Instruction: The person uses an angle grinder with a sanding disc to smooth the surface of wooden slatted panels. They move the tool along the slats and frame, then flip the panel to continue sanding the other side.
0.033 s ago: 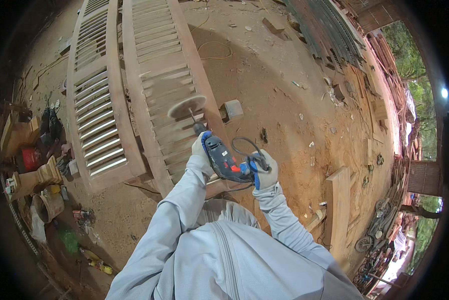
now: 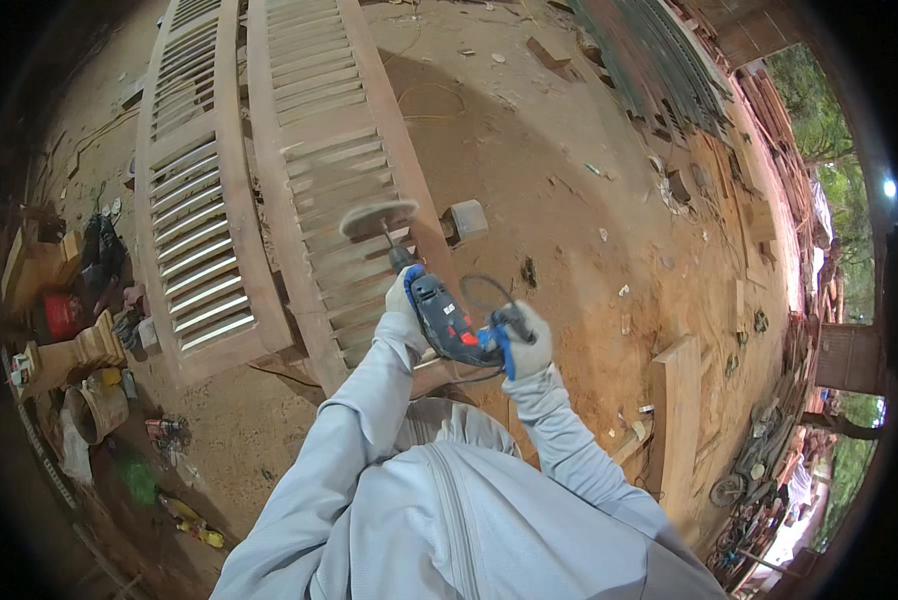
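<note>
A dark drill (image 2: 449, 318) with a red switch area is held between my two gloved hands. My left hand (image 2: 401, 294) wraps around its front end, just behind the chuck. At the rear handle my right hand (image 2: 531, 345) is closed, with the black cord looping beside it. A round sanding disc (image 2: 377, 219), blurred at its edge, is mounted on the drill's shaft. It is over the slats of a louvred wooden panel (image 2: 397, 130); whether it touches them, I cannot tell.
Left of this panel lies a second louvred panel (image 2: 231, 170). A pale block (image 2: 466, 220) stands against the right side of the first one. Thick boards (image 2: 677, 420) lie at the right. A bucket (image 2: 97, 412) and a yellow bottle (image 2: 197, 528) are at the lower left.
The disc has dropped slightly toward me and its tilt has shifted a little. Both hands keep their grip on the drill.
</note>
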Demonstrator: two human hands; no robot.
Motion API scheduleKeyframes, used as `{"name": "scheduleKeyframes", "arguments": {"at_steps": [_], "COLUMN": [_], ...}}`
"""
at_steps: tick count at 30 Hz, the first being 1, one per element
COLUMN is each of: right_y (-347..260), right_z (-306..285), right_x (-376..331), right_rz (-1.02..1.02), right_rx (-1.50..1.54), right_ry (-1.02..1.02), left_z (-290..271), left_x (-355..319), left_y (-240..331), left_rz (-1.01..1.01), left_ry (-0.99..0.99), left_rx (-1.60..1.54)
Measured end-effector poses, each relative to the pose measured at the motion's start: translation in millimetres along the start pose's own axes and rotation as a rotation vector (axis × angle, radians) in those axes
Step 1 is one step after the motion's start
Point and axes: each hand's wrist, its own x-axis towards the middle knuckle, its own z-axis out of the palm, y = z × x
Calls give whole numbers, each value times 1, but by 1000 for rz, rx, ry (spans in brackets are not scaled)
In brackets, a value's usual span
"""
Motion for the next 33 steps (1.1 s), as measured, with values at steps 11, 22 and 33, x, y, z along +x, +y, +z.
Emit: {"name": "scheduleKeyframes", "arguments": {"at_steps": [11,22,33], "right_y": [-32,12,-7], "right_z": [2,37,62], "right_x": [-48,-72,-89], "right_rz": [157,79,187], "right_rx": [352,411,392], "right_ry": [-91,-81,-66], "left_z": [-20,-3,-45], "left_x": [-11,-67,-70], "left_y": [-1,42,46], "left_rz": [71,37,44], "left_ry": [44,50,115], "left_rx": [175,284,252]}}
